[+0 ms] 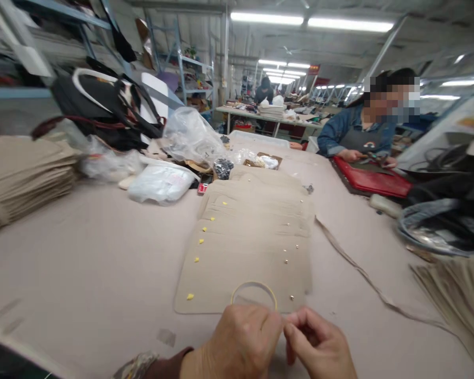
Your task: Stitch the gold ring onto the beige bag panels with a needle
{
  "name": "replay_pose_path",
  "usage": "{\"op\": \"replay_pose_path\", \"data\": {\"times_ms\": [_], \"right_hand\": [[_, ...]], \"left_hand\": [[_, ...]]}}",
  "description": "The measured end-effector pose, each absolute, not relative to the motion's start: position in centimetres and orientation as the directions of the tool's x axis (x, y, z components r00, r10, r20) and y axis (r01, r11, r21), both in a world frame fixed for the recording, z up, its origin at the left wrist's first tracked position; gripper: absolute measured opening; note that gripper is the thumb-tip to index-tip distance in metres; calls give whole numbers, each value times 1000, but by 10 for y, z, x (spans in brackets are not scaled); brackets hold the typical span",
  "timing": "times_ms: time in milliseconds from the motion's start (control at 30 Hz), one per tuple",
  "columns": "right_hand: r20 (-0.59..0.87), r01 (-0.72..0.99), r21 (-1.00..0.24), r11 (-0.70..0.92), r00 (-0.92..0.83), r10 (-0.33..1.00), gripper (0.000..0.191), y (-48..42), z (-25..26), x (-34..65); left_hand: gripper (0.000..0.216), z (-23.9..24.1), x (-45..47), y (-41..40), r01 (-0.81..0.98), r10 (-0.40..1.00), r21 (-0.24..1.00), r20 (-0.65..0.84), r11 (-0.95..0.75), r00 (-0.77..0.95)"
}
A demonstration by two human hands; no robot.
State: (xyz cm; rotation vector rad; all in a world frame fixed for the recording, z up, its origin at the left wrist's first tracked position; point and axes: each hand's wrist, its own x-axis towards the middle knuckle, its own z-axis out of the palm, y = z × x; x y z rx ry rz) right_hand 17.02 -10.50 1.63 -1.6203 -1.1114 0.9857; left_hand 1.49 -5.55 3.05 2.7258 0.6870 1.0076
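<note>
A thin yellow strip (255, 283) arches up in a loop from my left hand (240, 337), which is closed around its lower part. Fingertips of my right hand (319, 345) are pinched together against the left one; whatever lies between them is hidden. Just beyond both hands, overlapping beige panels (245, 263) lie in a staggered stack. Small yellow tabs (190, 297) dot their left side, and small metal studs (292, 298) run down the right.
Beige piles stand at left (23, 179) and right (454, 300). A long narrow strip (363, 273) lies right of the panels. Plastic bags (161, 181) crowd the back left. Across the table, a person in a denim jacket (335, 134) handles a red piece (373, 176).
</note>
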Motion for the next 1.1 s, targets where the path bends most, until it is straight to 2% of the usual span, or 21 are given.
{"op": "replay_pose_path", "data": {"times_ms": [167, 267, 333, 433, 600, 700, 867, 967, 1033, 1100], "right_hand": [[-258, 61, -956, -286, 280, 925, 40, -91, 18, 198], [-293, 26, -949, -314, 289, 911, 41, -85, 16, 221], [-314, 42, -939, -340, 294, 903, 43, -82, 12, 230], [-341, 79, -924, -375, 278, 898, 43, -78, 1, 234], [-339, 229, -889, -397, 255, 906, 38, -74, -10, 229], [-292, 368, -855, -366, 241, 925, 33, -72, -7, 226], [-50, 668, -727, -159, 180, 982, 24, -66, -1, 221], [19, 728, -679, -92, 142, 990, 16, -63, -3, 222], [32, 742, -662, -109, 173, 984, 21, -64, -5, 225], [53, 746, -654, -127, 212, 976, 18, -68, -7, 228]], "left_hand": [[28, 28, 29, -55, 241, 384, 303, 640, -922, 666], [25, 16, 33, -44, 375, 466, 276, 536, -885, 704], [21, 3, 33, -35, 469, 523, 234, 422, -852, 740], [13, -13, 33, -27, 503, 538, 190, 303, -843, 786], [6, -16, 33, -27, 488, 530, 211, 260, -847, 807], [7, -14, 32, -28, 489, 542, 241, 260, -838, 799], [7, -16, 32, -29, 490, 555, 283, 233, -824, 799], [6, -15, 31, -28, 494, 561, 294, 219, -818, 799], [6, -15, 31, -28, 496, 563, 297, 218, -816, 797], [7, -15, 31, -27, 499, 567, 297, 224, -814, 792]]}}
